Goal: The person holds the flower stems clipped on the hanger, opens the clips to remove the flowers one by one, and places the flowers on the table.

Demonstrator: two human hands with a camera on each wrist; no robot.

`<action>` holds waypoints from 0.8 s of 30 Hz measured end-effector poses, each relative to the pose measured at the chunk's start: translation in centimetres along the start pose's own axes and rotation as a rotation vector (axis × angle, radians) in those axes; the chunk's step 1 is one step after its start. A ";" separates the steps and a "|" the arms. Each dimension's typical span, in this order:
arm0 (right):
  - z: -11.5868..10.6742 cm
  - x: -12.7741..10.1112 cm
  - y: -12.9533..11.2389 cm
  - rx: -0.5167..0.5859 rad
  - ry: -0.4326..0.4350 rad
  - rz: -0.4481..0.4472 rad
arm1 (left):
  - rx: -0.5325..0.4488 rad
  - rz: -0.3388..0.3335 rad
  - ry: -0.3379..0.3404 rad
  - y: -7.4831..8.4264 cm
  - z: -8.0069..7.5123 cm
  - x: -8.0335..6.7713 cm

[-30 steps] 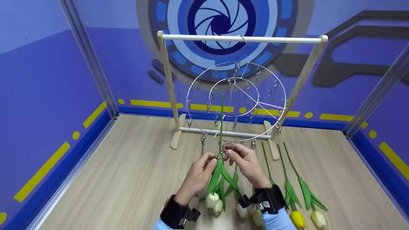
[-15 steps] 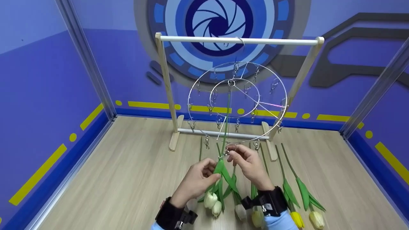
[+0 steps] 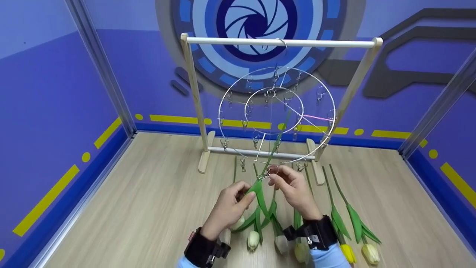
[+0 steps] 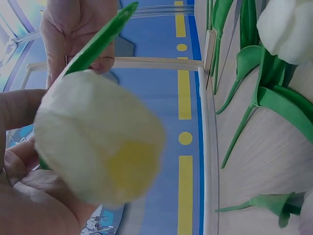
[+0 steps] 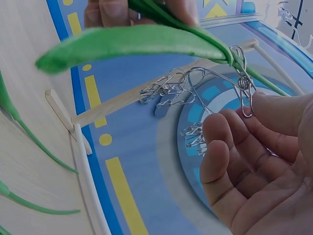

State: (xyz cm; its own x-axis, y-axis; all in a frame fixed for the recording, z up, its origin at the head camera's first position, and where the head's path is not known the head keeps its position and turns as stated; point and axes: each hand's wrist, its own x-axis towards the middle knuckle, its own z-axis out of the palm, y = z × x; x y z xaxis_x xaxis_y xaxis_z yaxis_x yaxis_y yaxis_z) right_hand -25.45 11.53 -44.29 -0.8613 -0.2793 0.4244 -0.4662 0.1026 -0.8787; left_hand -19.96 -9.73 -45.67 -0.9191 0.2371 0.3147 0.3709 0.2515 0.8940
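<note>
My left hand (image 3: 230, 204) grips an artificial tulip by its green leaves (image 3: 256, 190), the flower hanging down and the stem slanting up to the right. Its cream-white bloom (image 4: 98, 137) fills much of the left wrist view, with a yellow patch on it. Thumb and fingers of my right hand (image 3: 293, 190) pinch a metal wire clip (image 5: 243, 83), which sits at the stem where the leaves begin. That clip is near the lower front of a round wire hanger (image 3: 335, 113) with several other clips dangling from it.
The hanger hooks over the top rod (image 3: 238, 41) of a wooden stand. Several tulips lie on the table in a row, among them a white one (image 3: 253, 240), a yellow one (image 3: 347, 253) and a cream one (image 3: 370, 254). Blue panels (image 3: 52, 111) enclose the table.
The held tulip's stem has tipped from upright to leaning right, and its bloom has swung left behind my left hand. My right hand stays at the clip.
</note>
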 end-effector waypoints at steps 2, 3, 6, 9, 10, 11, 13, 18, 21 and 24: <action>0.0 0.0 0.0 0.001 0.011 0.009 | 0.021 0.013 0.010 -0.1 0.0 0.0; 0.0 0.0 0.0 0.001 0.015 0.009 | 0.036 0.017 0.013 -0.1 -0.1 0.0; 0.0 -0.1 0.1 -0.011 0.019 0.000 | 0.073 0.034 0.017 -0.2 -0.2 0.0; 0.1 -0.1 0.2 -0.033 0.020 -0.022 | 0.097 0.041 0.019 -0.3 -0.4 -0.1; 0.1 0.0 0.3 -0.045 0.022 -0.031 | 0.103 0.042 0.021 -0.2 -0.4 -0.1; 0.1 0.0 0.3 -0.056 0.024 -0.041 | 0.107 0.041 0.021 -0.2 -0.4 -0.1; 0.1 0.0 0.4 -0.078 0.031 -0.057 | 0.118 0.039 0.024 -0.2 -0.4 -0.1; 0.3 0.0 0.4 -0.085 0.058 -0.084 | 0.110 0.029 0.020 -0.2 -0.2 0.0; 0.4 0.1 0.4 -0.069 0.070 -0.101 | 0.106 0.030 0.022 -0.2 0.0 0.0; 0.4 0.1 0.5 -0.063 0.079 -0.117 | 0.117 0.045 0.035 -0.3 0.1 0.1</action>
State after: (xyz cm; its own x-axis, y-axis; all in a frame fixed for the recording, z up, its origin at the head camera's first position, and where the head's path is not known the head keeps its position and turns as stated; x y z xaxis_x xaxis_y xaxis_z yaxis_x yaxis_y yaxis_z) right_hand -25.71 11.16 -44.78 -0.8123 -0.2170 0.5414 -0.5741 0.1345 -0.8076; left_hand -20.12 -9.69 -45.98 -0.9044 0.2185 0.3664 0.4231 0.3494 0.8360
